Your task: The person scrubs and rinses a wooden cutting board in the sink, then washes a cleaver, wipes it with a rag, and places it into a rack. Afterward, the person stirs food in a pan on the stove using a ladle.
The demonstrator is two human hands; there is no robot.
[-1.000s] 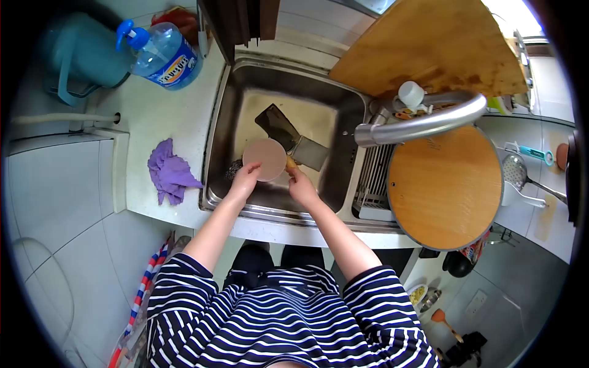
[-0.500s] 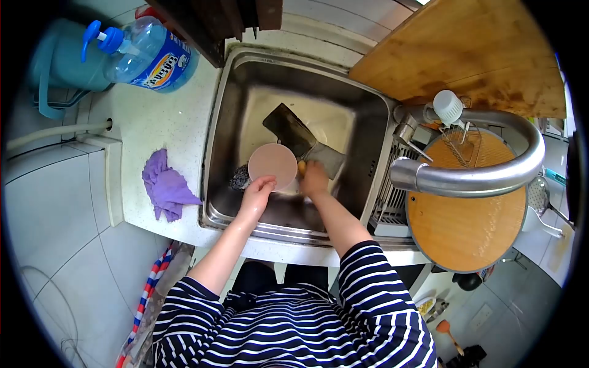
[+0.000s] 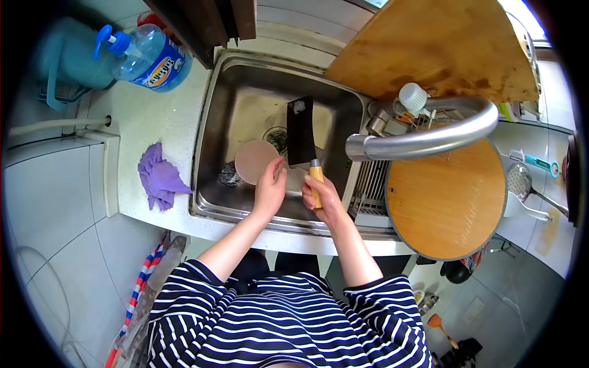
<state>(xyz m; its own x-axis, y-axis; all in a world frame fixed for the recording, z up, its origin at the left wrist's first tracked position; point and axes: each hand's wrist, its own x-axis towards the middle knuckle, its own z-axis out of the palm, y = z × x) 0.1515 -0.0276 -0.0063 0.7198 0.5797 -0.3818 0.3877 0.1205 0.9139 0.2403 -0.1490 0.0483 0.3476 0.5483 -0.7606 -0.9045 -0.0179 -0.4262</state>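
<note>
Cleaver, head view: flat dark metal blade, whitish patch near far end, pointing toward twelve o'clock above sink; smooth pale wooden handle gripped in right hand's curled fingers. Left hand at handle's nine o'clock, fingers extended close together, beside round pink dish; cannot tell whether touching. Wiry scourer at dish's eight o'clock. Crumpled purple cloth, sink's eight o'clock, on white counter; tiled walls around.

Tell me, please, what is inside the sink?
The sink shows a pink round dish, a dark scrubber, the drain and a cleaver, gripped by the right hand. Whatever lies under the dish or behind the cleaver is covered and cannot be seen.
</note>
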